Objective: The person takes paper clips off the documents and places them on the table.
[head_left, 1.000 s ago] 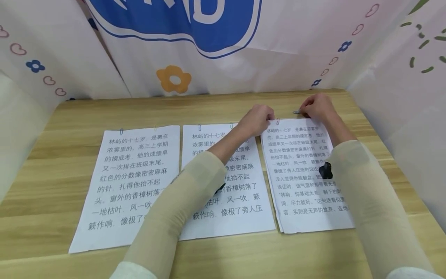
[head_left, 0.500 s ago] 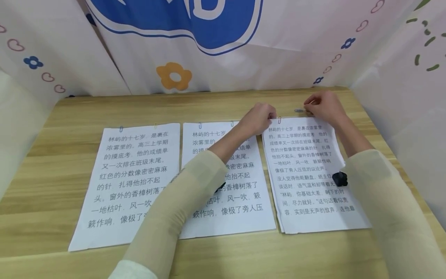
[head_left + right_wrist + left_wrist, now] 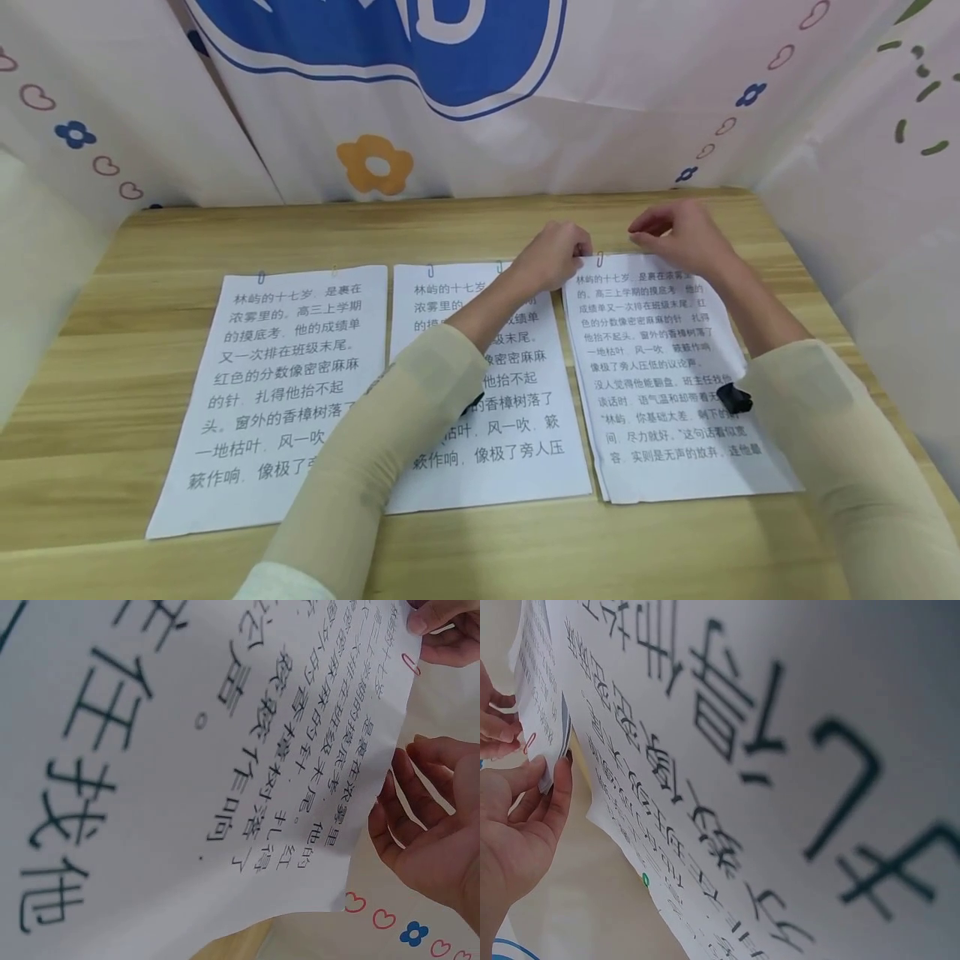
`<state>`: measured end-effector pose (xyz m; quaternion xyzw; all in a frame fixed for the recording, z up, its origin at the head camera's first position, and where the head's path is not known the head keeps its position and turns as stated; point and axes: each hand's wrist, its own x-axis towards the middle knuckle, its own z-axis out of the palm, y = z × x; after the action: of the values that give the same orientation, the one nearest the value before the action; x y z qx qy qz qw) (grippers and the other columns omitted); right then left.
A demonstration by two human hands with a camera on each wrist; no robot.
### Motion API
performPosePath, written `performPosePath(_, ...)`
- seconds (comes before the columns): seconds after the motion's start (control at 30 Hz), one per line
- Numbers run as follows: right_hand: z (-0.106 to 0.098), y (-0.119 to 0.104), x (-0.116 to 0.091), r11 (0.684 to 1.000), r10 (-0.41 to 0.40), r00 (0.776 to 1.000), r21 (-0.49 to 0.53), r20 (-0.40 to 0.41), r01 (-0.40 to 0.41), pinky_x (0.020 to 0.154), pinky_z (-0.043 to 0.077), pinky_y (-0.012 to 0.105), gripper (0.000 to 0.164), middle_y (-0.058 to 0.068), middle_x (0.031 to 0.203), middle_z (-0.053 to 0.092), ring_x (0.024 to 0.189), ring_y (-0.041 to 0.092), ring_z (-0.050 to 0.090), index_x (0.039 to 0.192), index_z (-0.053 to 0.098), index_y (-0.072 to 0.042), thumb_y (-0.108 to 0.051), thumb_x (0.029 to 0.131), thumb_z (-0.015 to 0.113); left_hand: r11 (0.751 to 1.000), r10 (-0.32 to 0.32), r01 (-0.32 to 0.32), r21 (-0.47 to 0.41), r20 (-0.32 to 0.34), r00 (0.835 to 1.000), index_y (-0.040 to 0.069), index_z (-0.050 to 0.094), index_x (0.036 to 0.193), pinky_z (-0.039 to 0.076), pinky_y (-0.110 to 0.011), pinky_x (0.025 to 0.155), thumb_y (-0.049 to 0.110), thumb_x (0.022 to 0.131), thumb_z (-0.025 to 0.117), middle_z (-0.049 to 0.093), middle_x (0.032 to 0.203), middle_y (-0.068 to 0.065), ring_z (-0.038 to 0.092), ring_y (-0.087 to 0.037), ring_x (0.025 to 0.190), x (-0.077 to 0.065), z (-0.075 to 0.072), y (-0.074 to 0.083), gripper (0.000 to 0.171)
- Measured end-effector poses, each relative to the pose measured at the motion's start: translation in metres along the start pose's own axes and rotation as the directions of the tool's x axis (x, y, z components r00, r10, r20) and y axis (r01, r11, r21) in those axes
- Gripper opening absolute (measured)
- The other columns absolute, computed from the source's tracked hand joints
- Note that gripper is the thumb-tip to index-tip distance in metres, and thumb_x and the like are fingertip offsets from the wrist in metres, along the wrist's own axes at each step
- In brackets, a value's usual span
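My left hand (image 3: pixel 553 257) pinches the top left corner of the right-hand stack of printed paper (image 3: pixel 675 483). In the left wrist view the thumb and fingers (image 3: pixel 557 799) press the sheets from both sides, close to a red paper clip (image 3: pixel 530 742) on the top edge. Over the same edge, farther right, my right hand (image 3: pixel 686 237) hovers with loosely bent fingers. The right wrist view shows that hand (image 3: pixel 431 817) with the thumb apart from the fingers, fingertips right at the paper's edge. The loose paper clip on the table is hidden now.
Two more paper stacks lie to the left, the left one (image 3: pixel 277 400) and the middle one (image 3: pixel 487 487), each with paper clips along the top. The wooden table (image 3: pixel 75 467) meets a white patterned cloth (image 3: pixel 600 158) behind and at the sides.
My right hand has come back a little to the left over the spot where a loose paper clip lay in view. The left hand has kept its hold on the corner.
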<state>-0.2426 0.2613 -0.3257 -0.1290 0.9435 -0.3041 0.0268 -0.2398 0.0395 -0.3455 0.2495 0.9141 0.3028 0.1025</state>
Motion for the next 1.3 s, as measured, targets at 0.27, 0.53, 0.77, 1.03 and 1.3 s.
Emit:
performPosePath(0.27,-0.012,0.008,-0.004,0.999,0.033,0.998,-0.024,0.058,-0.031,0.087,0.044,0.042,0.025,0.024,0.114,0.068,0.102,0.034,0.06,0.121,0.068,0.005,-0.008,0.1,0.062,1.0,0.004,-0.004,-0.001,-0.027,1.0,0.004,0.072,0.118,0.052,-0.021,0.093,0.001,0.103,0.059,0.07,0.114,-0.008,0.064,-0.016,0.104,-0.002,-0.001,0.002,0.02)
performPosePath(0.53,-0.028,0.04,-0.016,0.996,0.08,0.994,-0.038,0.067,-0.078,0.078,0.044,0.026,0.026,0.024,0.116,0.068,0.098,0.031,0.059,0.12,0.069,0.005,-0.011,0.101,0.064,1.0,0.004,-0.005,-0.01,-0.034,0.999,0.004,0.072,0.117,0.052,-0.021,0.092,0.0,0.103,0.059,0.07,0.114,-0.009,0.065,-0.016,0.104,-0.001,-0.001,0.003,0.019)
performPosePath(0.77,-0.033,0.054,-0.025,0.995,0.095,0.992,-0.03,0.085,-0.093,0.075,0.042,0.018,0.03,0.025,0.121,0.067,0.1,0.032,0.059,0.123,0.069,0.005,-0.016,0.102,0.065,1.0,-0.015,0.014,-0.004,-0.018,1.0,0.004,0.071,0.119,0.052,-0.021,0.093,0.002,0.103,0.06,0.07,0.115,-0.007,0.064,-0.015,0.104,-0.002,-0.002,0.001,0.02)
performPosePath(1.03,-0.036,0.065,-0.029,0.992,0.126,0.99,0.018,0.063,-0.128,0.068,0.049,0.019,0.029,0.027,0.123,0.061,0.099,0.034,0.058,0.128,0.064,0.007,-0.006,0.103,0.058,1.0,-0.021,0.021,-0.023,-0.019,1.0,0.003,0.071,0.119,0.052,-0.021,0.094,0.0,0.102,0.06,0.07,0.115,-0.009,0.064,-0.017,0.105,-0.003,-0.004,-0.004,0.02)
performPosePath(1.3,-0.035,0.07,-0.031,0.987,0.148,0.988,0.06,0.04,-0.15,0.068,0.051,0.023,0.023,0.027,0.121,0.061,0.095,0.032,0.058,0.122,0.066,0.01,-0.003,0.104,0.058,0.999,-0.011,0.009,-0.041,-0.028,1.0,0.003,0.072,0.117,0.052,-0.021,0.092,-0.001,0.102,0.061,0.07,0.113,-0.009,0.065,-0.017,0.103,-0.002,-0.003,-0.005,0.019)
